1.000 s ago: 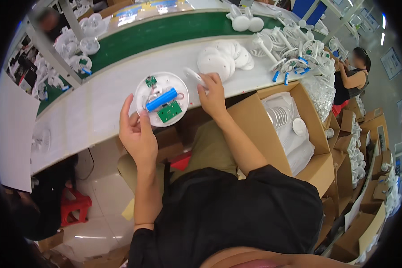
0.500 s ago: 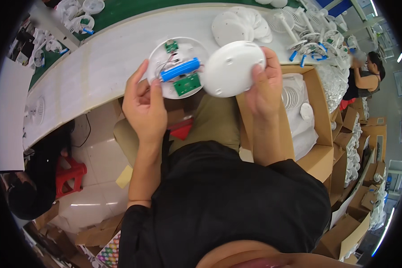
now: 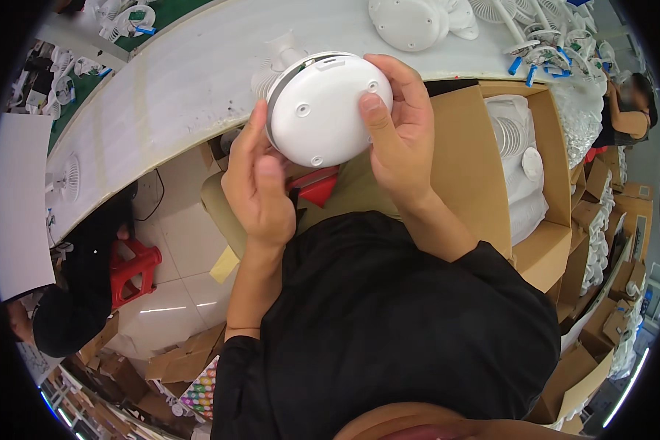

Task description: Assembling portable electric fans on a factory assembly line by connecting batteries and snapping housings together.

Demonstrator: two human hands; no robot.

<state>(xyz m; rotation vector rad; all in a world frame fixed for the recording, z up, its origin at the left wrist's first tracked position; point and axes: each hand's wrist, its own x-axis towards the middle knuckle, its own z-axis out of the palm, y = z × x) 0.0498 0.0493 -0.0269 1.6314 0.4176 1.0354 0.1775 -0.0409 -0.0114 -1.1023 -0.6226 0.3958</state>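
At the near edge of the bench, head view: white round cover sits over a white round base, both up in front of the person, just above the bench edge. Cover is tilted, dark gap between the two along the left side; near and right edges partly behind fingers, fit there can't be read. Screw holes and a small slot show on the cover's face.

Right hand grips the cover: thumb on its face, fingers round the right rim. Left hand has fingers against the left rim, thumb off the cover face; how firmly it's closed can't be told, undersides hidden. A white fan cage shows just behind the base; can't tell if joined.

Far side: pile of white covers on the bench. Right of that: fan parts with blue batteries. Near right: open cardboard box, plastic liner and a small white disc inside. Left: small white fan on the bench, red stool on the floor.
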